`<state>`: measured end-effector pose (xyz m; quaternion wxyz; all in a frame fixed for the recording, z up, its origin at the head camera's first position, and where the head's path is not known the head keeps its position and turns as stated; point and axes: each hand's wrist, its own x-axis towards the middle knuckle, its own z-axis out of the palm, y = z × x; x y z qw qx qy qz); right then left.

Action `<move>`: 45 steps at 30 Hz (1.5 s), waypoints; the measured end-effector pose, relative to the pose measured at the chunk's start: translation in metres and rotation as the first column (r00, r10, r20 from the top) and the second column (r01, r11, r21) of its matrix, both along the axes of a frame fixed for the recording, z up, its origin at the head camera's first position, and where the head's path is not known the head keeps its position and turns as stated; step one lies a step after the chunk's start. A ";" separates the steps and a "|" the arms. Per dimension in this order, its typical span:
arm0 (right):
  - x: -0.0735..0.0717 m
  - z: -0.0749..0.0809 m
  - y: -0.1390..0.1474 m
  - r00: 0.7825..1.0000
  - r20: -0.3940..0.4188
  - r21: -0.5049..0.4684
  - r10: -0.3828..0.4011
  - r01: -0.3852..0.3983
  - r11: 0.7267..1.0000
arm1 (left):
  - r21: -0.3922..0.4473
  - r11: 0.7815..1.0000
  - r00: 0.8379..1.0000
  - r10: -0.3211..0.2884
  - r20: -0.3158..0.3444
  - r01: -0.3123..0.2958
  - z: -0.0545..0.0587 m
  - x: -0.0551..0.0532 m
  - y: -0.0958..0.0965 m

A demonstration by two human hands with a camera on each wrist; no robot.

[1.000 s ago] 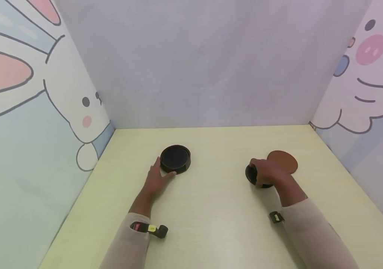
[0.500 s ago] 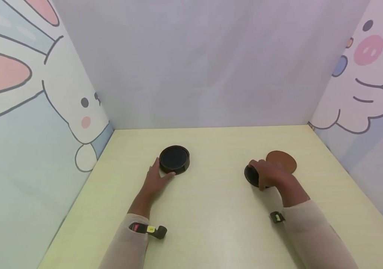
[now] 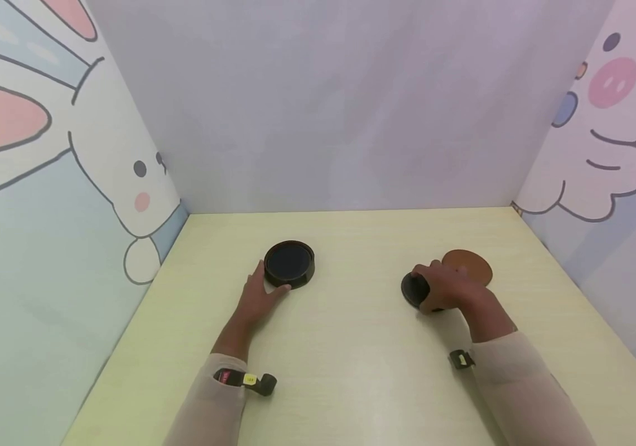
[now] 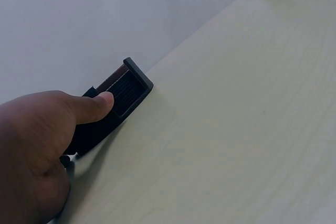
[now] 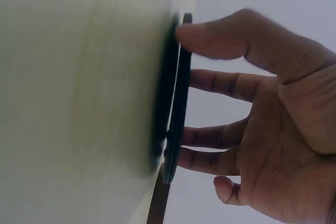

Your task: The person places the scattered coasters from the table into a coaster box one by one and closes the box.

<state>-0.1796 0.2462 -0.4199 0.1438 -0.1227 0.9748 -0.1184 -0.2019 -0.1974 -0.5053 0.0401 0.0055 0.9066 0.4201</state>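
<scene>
My left hand (image 3: 255, 301) holds a round black coaster holder (image 3: 289, 263) at its near left side, thumb and fingers spread around the wall. In the left wrist view the thumb lies on the holder's ribbed side (image 4: 126, 95). A dark disc sits inside the holder in the head view. To the right, my right hand (image 3: 443, 288) pinches a thin black coaster (image 3: 414, 291) by its edges. In the right wrist view this coaster (image 5: 179, 98) is close over the table, its dark shadow beside it. A brown round coaster (image 3: 473, 269) lies just behind the right hand, partly covered by it.
The pale wooden table (image 3: 340, 347) meets a plain wall (image 3: 340, 124) at the back. Side walls carry cartoon animals, a rabbit (image 3: 123, 142) on the left. A wrist camera (image 3: 262, 384) sticks out from the left sleeve and another (image 3: 461, 359) from the right.
The right hand and its black coaster have shifted slightly left, and the hand's fingers have changed position a little. The left hand and the holder have stayed in place.
</scene>
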 end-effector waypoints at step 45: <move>-0.005 0.007 -0.017 0.971 -0.236 -0.125 -0.039 0.009 0.992 | -0.017 1.000 1.000 0.002 -0.005 -0.002 0.000 -0.001 0.001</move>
